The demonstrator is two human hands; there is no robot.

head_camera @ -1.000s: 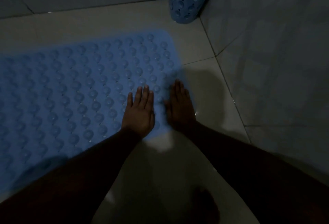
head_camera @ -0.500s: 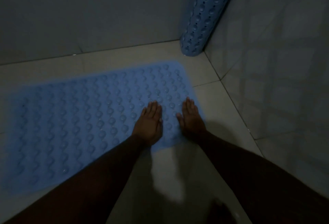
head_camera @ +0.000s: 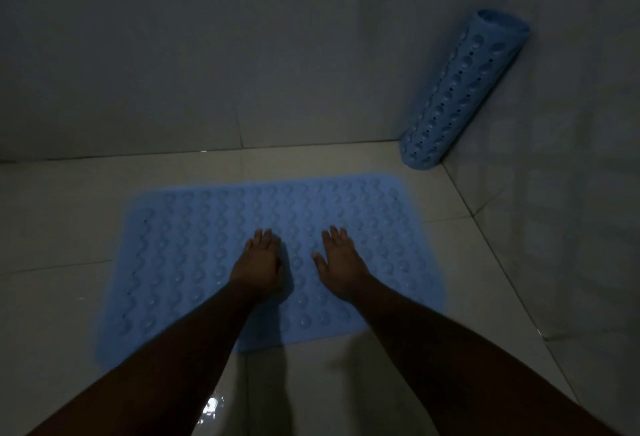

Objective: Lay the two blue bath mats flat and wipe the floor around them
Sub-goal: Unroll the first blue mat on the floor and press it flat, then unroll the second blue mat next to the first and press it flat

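Note:
One blue bath mat (head_camera: pixel 194 248) with rows of round bumps lies flat on the pale tiled floor. My left hand (head_camera: pixel 258 264) rests palm down near the mat's middle, fingers together. Just to its right, my right hand (head_camera: pixel 341 260) also lies flat on the mat with fingers spread. Neither hand holds anything. A second blue mat (head_camera: pixel 460 92), rolled into a tube, leans upright in the far right corner against the wall.
The room is dim. Grey tiled walls (head_camera: pixel 242 54) close the back and right sides. Glossy wet-looking floor tiles (head_camera: pixel 311 394) surround the flat mat, with a light glint near my left forearm.
The view has pulled back and up, so the whole mat and the rolled mat's top show. Both hands have shifted from the mat's right end toward its middle.

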